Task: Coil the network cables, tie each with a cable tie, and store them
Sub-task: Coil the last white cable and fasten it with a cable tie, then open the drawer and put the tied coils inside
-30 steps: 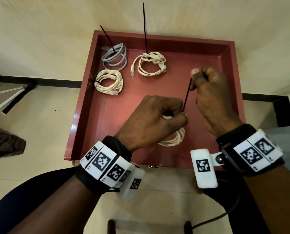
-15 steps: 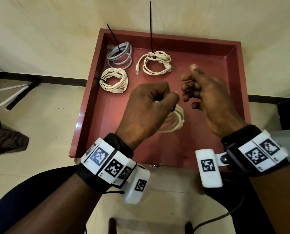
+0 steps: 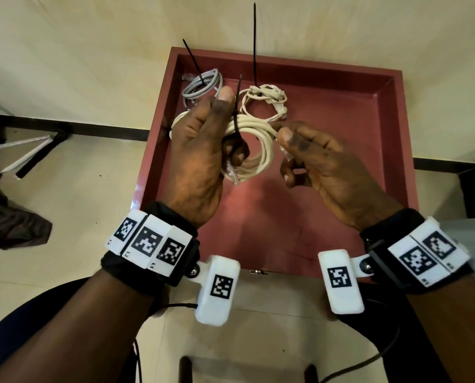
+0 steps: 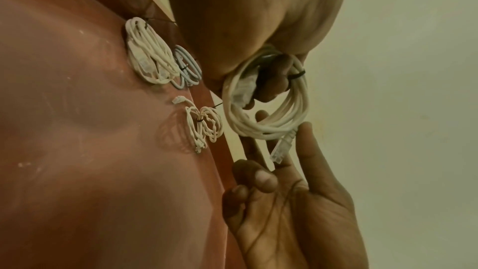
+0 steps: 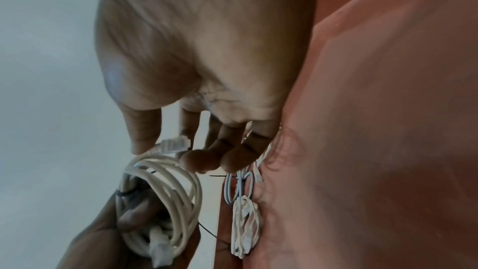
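My left hand (image 3: 203, 145) holds a cream coiled cable (image 3: 261, 134) up over the red tray (image 3: 368, 87), fingers curled through the loops (image 4: 271, 81). A black cable tie (image 3: 237, 106) cinches the coil beside my thumb, its tail pointing up. My right hand (image 3: 313, 156) pinches the coil's loose plug (image 4: 282, 148) between thumb and forefinger; its other fingers are curled. Three tied coils lie at the tray's far left: a grey one (image 3: 203, 84), a cream one (image 3: 264, 100), and another cream one (image 3: 175, 123) partly hidden behind my left hand.
The tray's floor (image 3: 327, 150) on the right is bare red. On the pale floor to the left lie white and black rods (image 3: 29, 158) and a dark cloth (image 3: 12, 225). A black strip (image 3: 106, 128) runs along the wall.
The right hand let go of the tie's tail and took the plug. The left hand raised the tied coil off the tray floor and turned it, thumb up.
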